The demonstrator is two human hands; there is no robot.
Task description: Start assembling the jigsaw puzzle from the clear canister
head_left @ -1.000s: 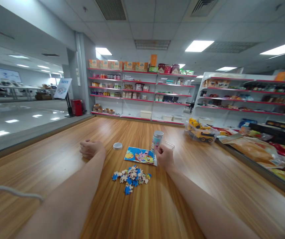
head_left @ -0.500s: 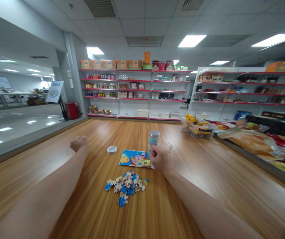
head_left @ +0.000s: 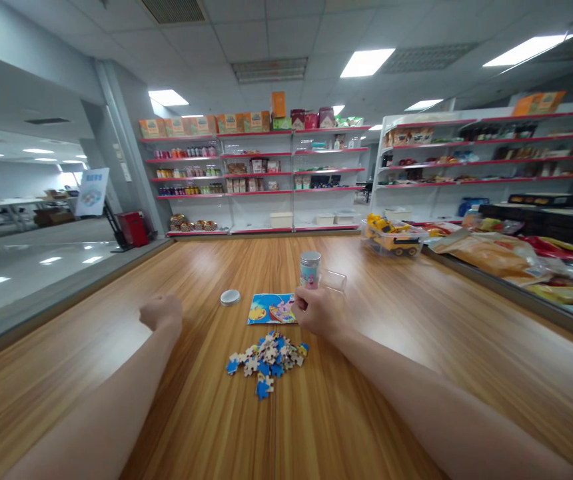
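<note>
Two hands, fingers curled into fists, reach over a wooden table [head_left: 206,413], with a heap of puzzle pieces [head_left: 269,357] lying between the forearms, toward the near side. The left hand [head_left: 160,312] is closed on itself, apart from the pieces, with a wide strip of wood between it and the table's left edge; whether anything is tucked inside cannot be told. The right hand [head_left: 319,312], also balled up, covers the right end of a picture card [head_left: 266,309] lying just beyond the heap; its palm is hidden, so its contents cannot be told. Directly behind that fist stands an upright can [head_left: 310,267] with a silvery top, a clear plastic box [head_left: 335,281] just beside it. A round lid [head_left: 230,297] lies flat left of the card, wood showing between it and the left hand. Open tabletop stretches from the can to the far edge, below the shelves [head_left: 261,180]. A bin of toy trucks [head_left: 394,240] sits near the far right corner, and snack packets [head_left: 491,257] line the right edge.
</note>
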